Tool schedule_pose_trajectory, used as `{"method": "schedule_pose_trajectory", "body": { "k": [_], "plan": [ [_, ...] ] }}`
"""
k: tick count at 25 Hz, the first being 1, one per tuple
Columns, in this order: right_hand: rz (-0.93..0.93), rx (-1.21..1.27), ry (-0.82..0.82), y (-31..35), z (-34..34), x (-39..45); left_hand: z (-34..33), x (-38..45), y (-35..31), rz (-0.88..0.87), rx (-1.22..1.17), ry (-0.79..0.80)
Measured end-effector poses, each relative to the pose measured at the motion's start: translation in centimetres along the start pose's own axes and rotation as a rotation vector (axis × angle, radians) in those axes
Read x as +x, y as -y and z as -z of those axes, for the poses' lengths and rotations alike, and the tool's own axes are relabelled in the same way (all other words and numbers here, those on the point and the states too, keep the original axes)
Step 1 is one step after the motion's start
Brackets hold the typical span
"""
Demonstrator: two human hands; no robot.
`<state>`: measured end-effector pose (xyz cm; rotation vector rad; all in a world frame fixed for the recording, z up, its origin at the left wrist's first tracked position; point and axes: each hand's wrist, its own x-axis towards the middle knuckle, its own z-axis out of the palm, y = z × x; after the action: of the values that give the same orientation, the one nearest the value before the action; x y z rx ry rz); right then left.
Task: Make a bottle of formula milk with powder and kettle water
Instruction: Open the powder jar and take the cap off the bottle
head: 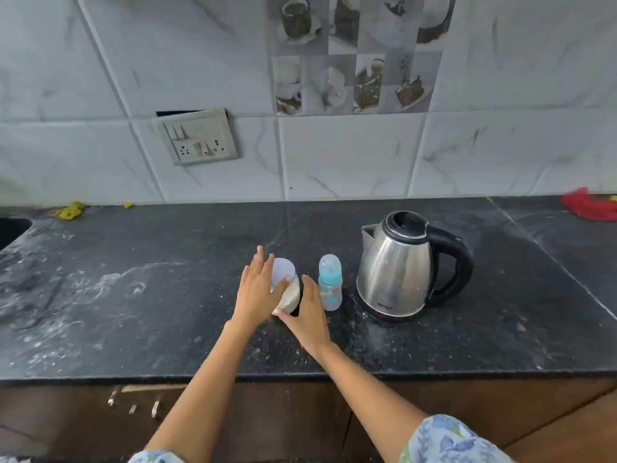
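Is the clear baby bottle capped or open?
Capped: the clear baby bottle stands upright with its domed cover on, beside the steel kettle.

The left hand [258, 289] covers the left side of the powder jar [287, 289], and the right hand [309, 317] hides its lower front. Whether the fingers touch the jar is not clear. The red cloth [589, 207] and the sink [13, 228] are cut by the picture edges. The kettle [397, 265] brand text is too small to read.
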<state>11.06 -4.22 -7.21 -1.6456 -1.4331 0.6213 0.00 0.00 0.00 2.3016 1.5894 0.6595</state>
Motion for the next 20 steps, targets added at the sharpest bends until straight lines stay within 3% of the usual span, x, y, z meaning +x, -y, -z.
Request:
{"method": "schedule_pose_trajectory", "body": {
  "k": [4, 8, 14, 20],
  "plan": [
    [-0.087, -0.01, 0.093, -0.4, -0.5, 3.2, 0.1, 3.3, 1.5, -0.068, 0.008, 0.284],
    [-0.084, 0.092, 0.14, -0.9, -1.0, 4.3, 0.1, 4.4, 2.3, -0.124, 0.017, 0.354],
    [0.002, 0.119, 0.077, -1.4, -1.2, 4.1, -1.3, 2.9, 2.2, -0.338, 0.363, 0.151],
    [0.019, 0.117, 0.053, -1.6, -1.1, 3.9, -2.7, 2.8, 1.8, -0.317, 0.578, 0.055]
  ]
}}
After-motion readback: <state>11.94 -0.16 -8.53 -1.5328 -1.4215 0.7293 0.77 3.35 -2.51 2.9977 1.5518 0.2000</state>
